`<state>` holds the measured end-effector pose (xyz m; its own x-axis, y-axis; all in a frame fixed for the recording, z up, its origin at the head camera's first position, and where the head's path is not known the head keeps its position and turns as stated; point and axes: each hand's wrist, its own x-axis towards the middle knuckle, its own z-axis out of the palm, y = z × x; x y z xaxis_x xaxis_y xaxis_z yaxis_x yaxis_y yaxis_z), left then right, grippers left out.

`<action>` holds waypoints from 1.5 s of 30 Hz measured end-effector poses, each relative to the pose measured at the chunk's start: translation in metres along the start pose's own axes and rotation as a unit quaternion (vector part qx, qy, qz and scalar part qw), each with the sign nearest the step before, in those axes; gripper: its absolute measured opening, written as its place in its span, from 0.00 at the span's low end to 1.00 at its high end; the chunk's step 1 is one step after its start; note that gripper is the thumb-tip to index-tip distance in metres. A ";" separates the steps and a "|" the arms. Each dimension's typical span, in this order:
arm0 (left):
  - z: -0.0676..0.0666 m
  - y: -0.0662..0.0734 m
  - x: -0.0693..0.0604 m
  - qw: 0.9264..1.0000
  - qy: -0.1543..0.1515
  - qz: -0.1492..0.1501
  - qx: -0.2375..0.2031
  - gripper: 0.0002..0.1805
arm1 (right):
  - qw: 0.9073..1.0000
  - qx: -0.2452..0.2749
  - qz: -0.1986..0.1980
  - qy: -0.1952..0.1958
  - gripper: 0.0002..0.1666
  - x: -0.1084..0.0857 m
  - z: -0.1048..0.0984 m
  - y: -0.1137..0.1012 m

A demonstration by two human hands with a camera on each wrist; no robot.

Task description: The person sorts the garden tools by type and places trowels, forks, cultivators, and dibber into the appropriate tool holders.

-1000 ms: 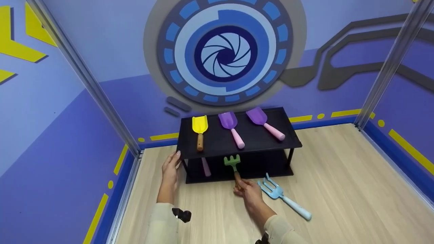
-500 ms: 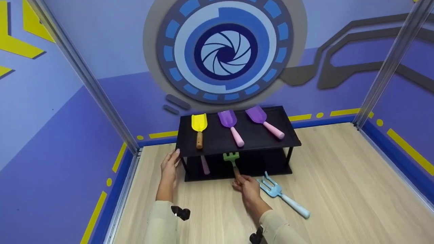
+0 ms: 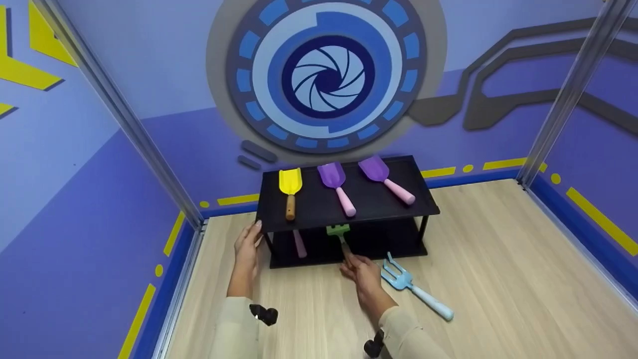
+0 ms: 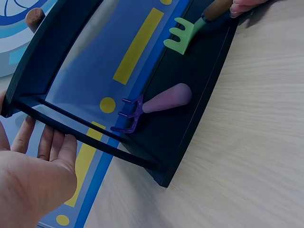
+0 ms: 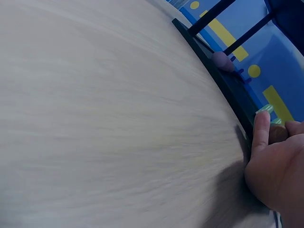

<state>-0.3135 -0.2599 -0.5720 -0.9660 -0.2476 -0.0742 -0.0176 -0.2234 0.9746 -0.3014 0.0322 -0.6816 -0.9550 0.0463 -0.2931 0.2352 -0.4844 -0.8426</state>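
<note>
In the head view a black two-tier rack (image 3: 319,217) stands against the back wall. My left hand (image 3: 246,249) holds its left upper corner, with the fingers by the side post in the left wrist view. My right hand (image 3: 366,279) pinches the brown handle of a small green hand rake (image 3: 339,231). The rake's head points into the lower tier, its tips hidden under the top board in the head view. On the lower tier lies a purple hand rake (image 4: 166,99) with a pink handle. A light blue hand fork (image 3: 428,301) lies on the table, right of my right hand.
On the top board lie a yellow scoop (image 3: 290,182) with a brown handle and two purple scoops, one left (image 3: 331,174) and one right (image 3: 374,168), with pink handles. Patterned panels and metal corner posts enclose the wooden table (image 3: 498,259).
My right hand has moved slightly forward, taking the green hand rake farther under the top board. My left hand stays at the rack's corner. The view has shifted slightly.
</note>
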 end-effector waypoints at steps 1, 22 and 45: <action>-0.001 0.000 0.000 1.000 0.003 -0.002 0.000 0.30 | 1.000 0.000 -0.001 0.000 0.28 0.000 0.000 0.000; -0.003 -0.001 0.001 1.000 -0.007 -0.022 0.002 0.36 | 0.995 0.055 0.015 -0.076 0.34 -0.003 -0.013 -0.005; -0.003 -0.001 0.001 1.000 -0.008 -0.009 0.003 0.33 | 0.997 -0.003 0.008 -0.075 0.31 -0.002 -0.009 -0.005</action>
<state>-0.3134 -0.2628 -0.5737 -0.9694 -0.2286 -0.0895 -0.0376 -0.2220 0.9743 -0.2985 0.0420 -0.6809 -0.9671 -0.0923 -0.2372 0.2519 -0.4796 -0.8405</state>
